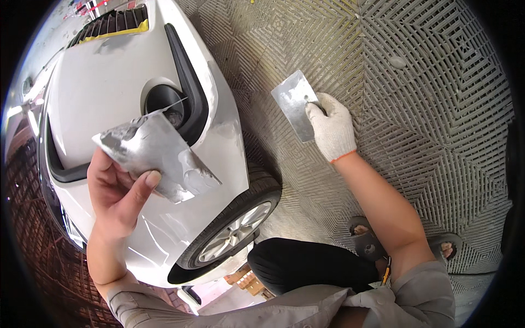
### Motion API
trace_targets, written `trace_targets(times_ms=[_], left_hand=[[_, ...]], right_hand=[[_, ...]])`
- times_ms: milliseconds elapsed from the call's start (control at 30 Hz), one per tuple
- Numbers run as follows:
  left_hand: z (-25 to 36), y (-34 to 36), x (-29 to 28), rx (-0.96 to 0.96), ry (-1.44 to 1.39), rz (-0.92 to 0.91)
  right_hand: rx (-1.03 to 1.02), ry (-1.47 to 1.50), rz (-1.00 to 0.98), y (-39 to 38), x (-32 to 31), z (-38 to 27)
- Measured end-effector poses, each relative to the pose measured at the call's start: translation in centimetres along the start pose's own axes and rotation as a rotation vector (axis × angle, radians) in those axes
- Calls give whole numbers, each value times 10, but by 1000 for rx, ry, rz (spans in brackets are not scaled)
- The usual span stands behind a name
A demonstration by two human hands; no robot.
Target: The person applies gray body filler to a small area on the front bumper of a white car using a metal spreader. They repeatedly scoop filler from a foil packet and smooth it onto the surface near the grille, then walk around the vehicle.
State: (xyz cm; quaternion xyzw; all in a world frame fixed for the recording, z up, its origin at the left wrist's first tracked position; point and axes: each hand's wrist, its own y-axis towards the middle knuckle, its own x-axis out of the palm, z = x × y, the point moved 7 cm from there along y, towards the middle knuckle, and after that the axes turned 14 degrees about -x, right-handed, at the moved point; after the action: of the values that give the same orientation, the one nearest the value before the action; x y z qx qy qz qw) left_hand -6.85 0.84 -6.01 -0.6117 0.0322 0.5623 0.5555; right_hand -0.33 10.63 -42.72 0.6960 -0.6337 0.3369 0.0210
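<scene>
My bare left hand (121, 194) grips a thin metal putty plate (161, 156) by its lower edge, with the thumb on top and the fingers underneath. Grey putty is smeared over the plate's left corner and right side. In a white knit glove with an orange cuff, my right hand (334, 128) pinches a second flat sheet, a metal putty spreader (292, 109) with a small hole. It is held over the floor, apart from the car. Behind the left plate, a white car bumper (227, 142) shows, its round dark lamp recess (164, 98) partly covered.
The car's front wheel (235, 232) stands below the bumper. Yellow masking tape (117, 33) edges the grille at upper left. Grey ribbed matting (421, 109) covers the floor, with a pale round spot on it. My knee (306, 265) and sandalled feet are at the lower right.
</scene>
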Motion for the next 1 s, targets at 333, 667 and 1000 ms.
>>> trace_targets(times_ms=[333, 667, 1000], left_hand=[[2, 4, 24, -90, -127, -285], [9, 10, 22, -52, -153, -322], [11, 14, 25, 18, -210, -399]], right_hand=[[-651, -189, -322, 0, 5, -159], [-240, -50, -348, -19, 11, -200], [-960, -638, -370, -46, 25, -291]])
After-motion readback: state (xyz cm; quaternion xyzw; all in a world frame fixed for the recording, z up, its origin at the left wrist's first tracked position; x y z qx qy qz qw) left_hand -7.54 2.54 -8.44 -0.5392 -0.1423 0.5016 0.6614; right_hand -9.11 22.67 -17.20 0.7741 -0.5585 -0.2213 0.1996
